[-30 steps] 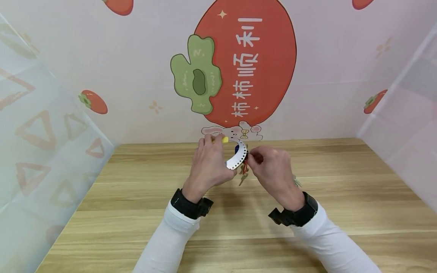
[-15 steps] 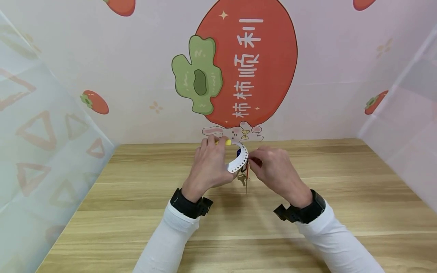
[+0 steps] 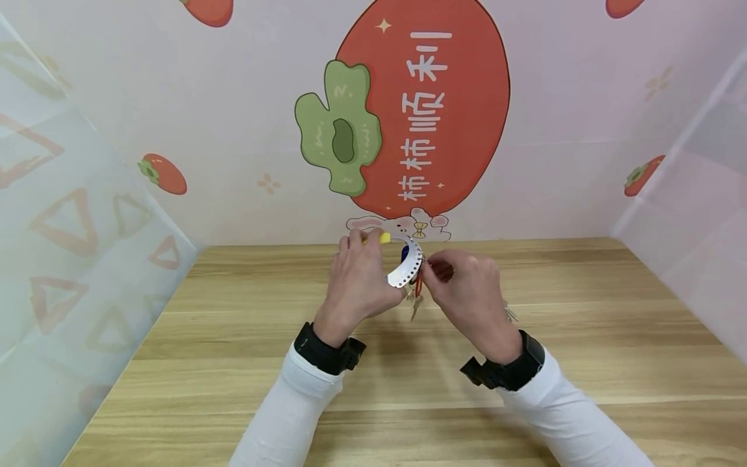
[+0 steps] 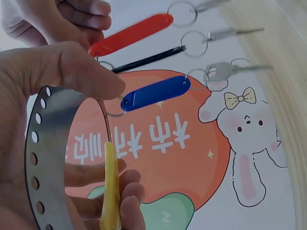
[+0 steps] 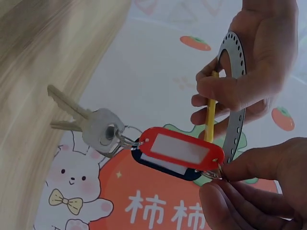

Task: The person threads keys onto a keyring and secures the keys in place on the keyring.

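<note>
My left hand (image 3: 364,275) grips a curved metal band (image 3: 408,269) with a row of holes along its edge and a yellow piece (image 4: 111,187) at one end. Against the band's right edge, my right hand (image 3: 463,295) pinches a small wire ring of a red key tag (image 5: 180,148). A key (image 5: 101,129) hangs from that tag. The left wrist view also shows a blue key tag (image 4: 158,92) by the left thumb and a black tag (image 4: 148,60) seen edge-on, each with a key. Whether the red tag's ring passes through a hole is hidden by fingers.
Just behind the right wrist, a few thin silver key-like pieces (image 3: 511,312) lie on the wooden table (image 3: 233,376). A printed sheet (image 3: 245,117) with a large fruit and a rabbit stands along the table's back edge, with more sheets at both sides.
Half a second ago the right hand sat farther right; now it is back to the left, fingers still at the band. The band has risen slightly in view, and the hanging keys have swung.
</note>
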